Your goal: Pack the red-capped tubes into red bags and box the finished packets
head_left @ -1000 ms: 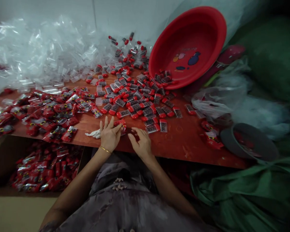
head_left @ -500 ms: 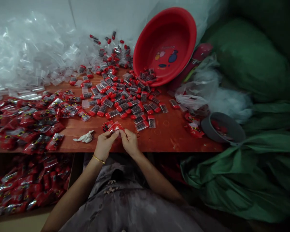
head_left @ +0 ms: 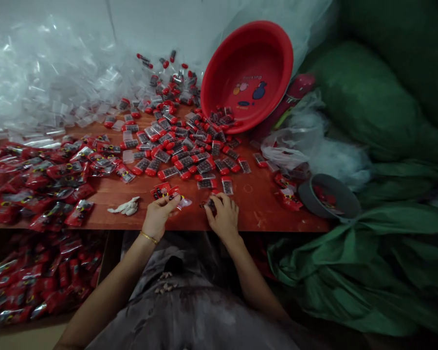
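Note:
My left hand (head_left: 157,216) is closed in a pinch on a small red printed plastic packet (head_left: 174,191), whose clear end sticks out to the right. Another red packet (head_left: 160,189) lies just behind my fingers. To the right, my right hand (head_left: 224,216) has its fingers bent round a small dark case (head_left: 210,206) at the table's front; the fingers partly cover it. Beyond both hands spreads a heap of small clear cases with red ends (head_left: 182,160) and dark contents. A crumpled whitish scrap (head_left: 126,207) rests left of my left hand.
Filled red packets (head_left: 54,170) are piled on the table at left, with more in a box (head_left: 47,277) below. Clear plastic sleeves (head_left: 51,73) heap behind. A red basin (head_left: 255,63) leans at the back. A grey bowl (head_left: 328,199) and green cloth (head_left: 350,262) are at right.
My hands were together on the red packet. My right hand has let go and moved right to the small dark case; my left hand keeps the packet.

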{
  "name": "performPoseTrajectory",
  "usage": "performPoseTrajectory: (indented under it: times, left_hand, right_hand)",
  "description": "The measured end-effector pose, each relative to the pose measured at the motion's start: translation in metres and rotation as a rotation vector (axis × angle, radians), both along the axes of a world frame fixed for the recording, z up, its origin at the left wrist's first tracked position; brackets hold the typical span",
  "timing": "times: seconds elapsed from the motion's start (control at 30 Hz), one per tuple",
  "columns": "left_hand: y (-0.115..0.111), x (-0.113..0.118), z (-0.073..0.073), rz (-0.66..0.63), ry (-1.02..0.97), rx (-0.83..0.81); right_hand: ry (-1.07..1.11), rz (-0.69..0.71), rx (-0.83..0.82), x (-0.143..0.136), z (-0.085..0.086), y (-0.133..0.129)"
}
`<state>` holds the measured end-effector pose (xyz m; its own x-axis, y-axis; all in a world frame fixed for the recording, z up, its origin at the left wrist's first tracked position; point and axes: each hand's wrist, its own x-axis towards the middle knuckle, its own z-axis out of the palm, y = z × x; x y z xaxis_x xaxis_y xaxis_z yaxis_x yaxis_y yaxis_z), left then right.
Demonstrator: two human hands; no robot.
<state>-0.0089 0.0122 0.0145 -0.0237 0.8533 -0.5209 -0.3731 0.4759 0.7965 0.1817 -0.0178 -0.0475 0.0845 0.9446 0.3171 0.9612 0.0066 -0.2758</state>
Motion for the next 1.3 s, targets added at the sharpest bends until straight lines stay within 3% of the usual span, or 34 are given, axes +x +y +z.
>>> performPoseTrajectory:
  times: [0.07, 0.13, 0.23, 0.3, 0.43, 0.57, 0.67, 0.8, 1.1, 1.3]
  left_hand:
    - [-0.001, 0.002, -0.003, 0.013, -0.014, -0.016]
    - [-0.003, 0.004, -0.006, 0.028, -0.024, -0.031]
    - [-0.006, 0.005, -0.007, 0.043, -0.027, -0.045]
    - [-0.008, 0.004, -0.007, 0.04, -0.027, -0.04]
    - [-0.01, -0.001, -0.005, 0.026, -0.011, 0.001]
    - [-0.01, -0.003, -0.005, 0.004, -0.052, -0.023]
    - [-0.01, -0.001, -0.003, -0.035, -0.084, -0.046]
    - [-0.012, 0.001, 0.0, -0.073, -0.087, -0.057]
    - [-0.015, -0.004, 0.002, -0.154, -0.091, -0.055]
    - [-0.016, 0.001, -0.001, -0.155, -0.128, -0.001]
  right_hand:
    - [0.03, 0.022, 0.07, 0.004, -0.004, -0.01]
    - [0.041, -0.051, 0.106, 0.004, -0.004, -0.015]
    - [-0.015, -0.222, 0.045, -0.002, -0.002, -0.012]
    - [-0.069, -0.251, -0.018, -0.006, -0.001, -0.007]
    - [-0.026, -0.191, -0.036, -0.001, 0.0, -0.002]
    - [0.409, -0.045, -0.024, 0.007, 0.012, -0.013]
    - [0.783, 0.142, -0.187, 0.003, 0.029, -0.03]
    - [0.989, 0.277, -0.329, -0.012, 0.043, -0.044]
    - [1.02, 0.262, -0.32, -0.024, 0.037, -0.036]
    - [1.233, 0.205, -0.417, -0.033, 0.034, -0.033]
